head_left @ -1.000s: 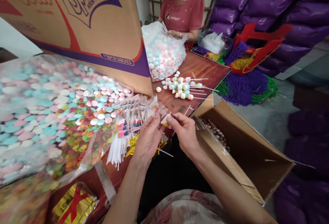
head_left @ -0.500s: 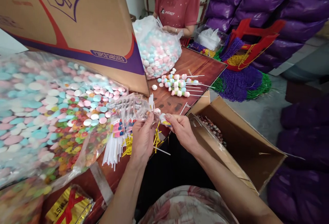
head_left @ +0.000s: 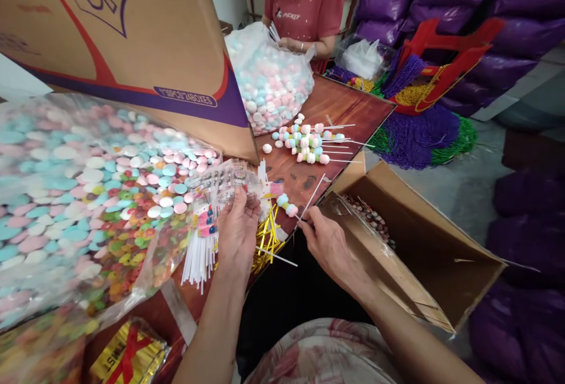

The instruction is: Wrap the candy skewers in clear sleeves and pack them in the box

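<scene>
"Skewer [head_left: 288,205] in hand?"

"Yes. Pinched by its stick in the right hand [head_left: 329,246], thumb against forefinger, no gap, other fingers curled under. Candy end aimed toward the left hand [head_left: 238,228], above the table [head_left: 353,99] near its edge."

"Left hand doing what?"

"Half closed, thumb up at clear wrappers [head_left: 226,177]. Too blurred to tell whether gripping one or only touching the pile."

"Close by?"

"White sticks [head_left: 198,263] just left of that wrist, gold ties [head_left: 267,240] between both hands, all on the table."

"Farther along?"

"More skewers [head_left: 309,144] in a heap beyond, with loose candies [head_left: 267,149] beside. Large candy bag [head_left: 75,196] to the left, carton [head_left: 176,57] upright behind it."

"And to the right?"

"Open box [head_left: 417,210] beside the right forearm, below table height."

"Across the table?"

"Person [head_left: 304,10] in a red shirt, behind another candy sack [head_left: 276,81], holding white sticks."
</scene>
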Available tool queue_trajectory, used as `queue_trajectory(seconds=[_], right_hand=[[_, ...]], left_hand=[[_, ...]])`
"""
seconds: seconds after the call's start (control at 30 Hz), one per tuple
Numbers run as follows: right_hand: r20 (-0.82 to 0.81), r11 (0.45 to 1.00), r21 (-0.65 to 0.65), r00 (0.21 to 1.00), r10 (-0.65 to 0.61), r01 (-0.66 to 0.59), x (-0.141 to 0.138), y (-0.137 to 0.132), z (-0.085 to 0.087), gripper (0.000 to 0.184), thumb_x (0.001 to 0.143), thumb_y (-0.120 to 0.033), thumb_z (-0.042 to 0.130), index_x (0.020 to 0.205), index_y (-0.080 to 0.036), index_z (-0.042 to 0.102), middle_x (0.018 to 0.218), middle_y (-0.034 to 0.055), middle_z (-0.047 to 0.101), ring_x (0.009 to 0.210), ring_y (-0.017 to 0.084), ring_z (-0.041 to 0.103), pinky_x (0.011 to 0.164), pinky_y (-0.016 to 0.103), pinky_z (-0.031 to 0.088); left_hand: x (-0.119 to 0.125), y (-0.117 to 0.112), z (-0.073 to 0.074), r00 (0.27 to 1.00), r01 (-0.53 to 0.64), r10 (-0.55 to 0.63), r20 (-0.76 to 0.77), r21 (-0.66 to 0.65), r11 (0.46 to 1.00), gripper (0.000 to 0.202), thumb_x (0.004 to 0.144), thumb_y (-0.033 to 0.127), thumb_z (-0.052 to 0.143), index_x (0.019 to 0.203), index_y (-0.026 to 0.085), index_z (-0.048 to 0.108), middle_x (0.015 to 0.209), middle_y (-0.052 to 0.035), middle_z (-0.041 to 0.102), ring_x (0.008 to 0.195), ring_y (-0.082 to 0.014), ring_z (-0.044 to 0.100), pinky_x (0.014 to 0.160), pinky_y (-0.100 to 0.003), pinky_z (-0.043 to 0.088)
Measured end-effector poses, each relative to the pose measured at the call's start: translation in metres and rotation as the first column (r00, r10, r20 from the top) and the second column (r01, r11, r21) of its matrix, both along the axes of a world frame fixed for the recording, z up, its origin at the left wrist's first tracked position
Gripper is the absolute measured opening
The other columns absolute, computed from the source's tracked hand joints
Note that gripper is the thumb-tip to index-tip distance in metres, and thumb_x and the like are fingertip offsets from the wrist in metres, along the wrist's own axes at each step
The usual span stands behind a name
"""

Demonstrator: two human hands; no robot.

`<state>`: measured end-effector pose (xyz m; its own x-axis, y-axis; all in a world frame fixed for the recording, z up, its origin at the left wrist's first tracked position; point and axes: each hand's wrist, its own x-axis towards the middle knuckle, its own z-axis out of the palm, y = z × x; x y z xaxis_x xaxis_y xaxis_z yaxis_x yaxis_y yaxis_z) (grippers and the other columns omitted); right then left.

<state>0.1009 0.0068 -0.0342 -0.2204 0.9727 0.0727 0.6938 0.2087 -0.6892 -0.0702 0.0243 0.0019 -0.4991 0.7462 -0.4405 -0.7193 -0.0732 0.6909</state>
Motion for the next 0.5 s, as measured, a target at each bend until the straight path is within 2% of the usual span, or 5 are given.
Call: queue_trajectory(seconds=[0.17,0.33,0.4,0.5], right_hand=[[-0.203,0.997,0.023,0.977,-0.066,0.072,0.002,0.008,0.0,0.021,0.097,-0.028,0.047,0.081,-0.02,0.058,0.065,-0.0026,0.052,0.058,0.012,0.045,0.059,0.025,0.033],[-0.541,0.988,-0.01,0.83,-0.134,0.153,0.017,0.001,0.011,0.02,0.094,-0.032,0.055,0.081,-0.019,0.061,0.067,-0.0036,0.05,0.06,0.011,0.043,0.055,0.022,0.035],[-0.602,0.984,-0.018,0.784,-0.151,0.176,0.023,-0.004,0.014,0.018,0.093,-0.031,0.058,0.081,-0.019,0.062,0.066,-0.0038,0.05,0.06,0.01,0.043,0.054,0.022,0.035],[-0.621,0.984,-0.01,0.77,-0.146,0.179,0.029,-0.011,0.016,0.014,0.092,-0.029,0.06,0.083,-0.019,0.064,0.067,-0.0034,0.052,0.059,0.01,0.044,0.053,0.022,0.036]], left_hand=[[-0.002,0.001,-0.003,1.0,-0.006,0.006,0.002,0.031,0.999,0.035,0.062,0.038,0.09,0.073,0.015,0.065,0.065,0.0021,0.067,0.063,-0.0094,0.064,0.067,-0.023,0.05],[-0.003,0.004,-0.006,0.999,-0.016,0.018,-0.03,0.053,0.998,0.031,0.067,0.037,0.087,0.073,0.015,0.065,0.065,0.0016,0.068,0.062,-0.0091,0.064,0.068,-0.023,0.049],[-0.004,0.005,-0.007,0.999,-0.006,0.009,-0.044,0.063,0.998,0.031,0.069,0.037,0.086,0.073,0.015,0.065,0.068,0.0005,0.07,0.063,-0.0095,0.065,0.068,-0.024,0.049],[-0.004,0.006,-0.008,0.999,0.002,0.001,-0.051,0.063,0.998,0.031,0.069,0.038,0.085,0.074,0.015,0.065,0.07,-0.0004,0.071,0.063,-0.0103,0.065,0.068,-0.024,0.05]])
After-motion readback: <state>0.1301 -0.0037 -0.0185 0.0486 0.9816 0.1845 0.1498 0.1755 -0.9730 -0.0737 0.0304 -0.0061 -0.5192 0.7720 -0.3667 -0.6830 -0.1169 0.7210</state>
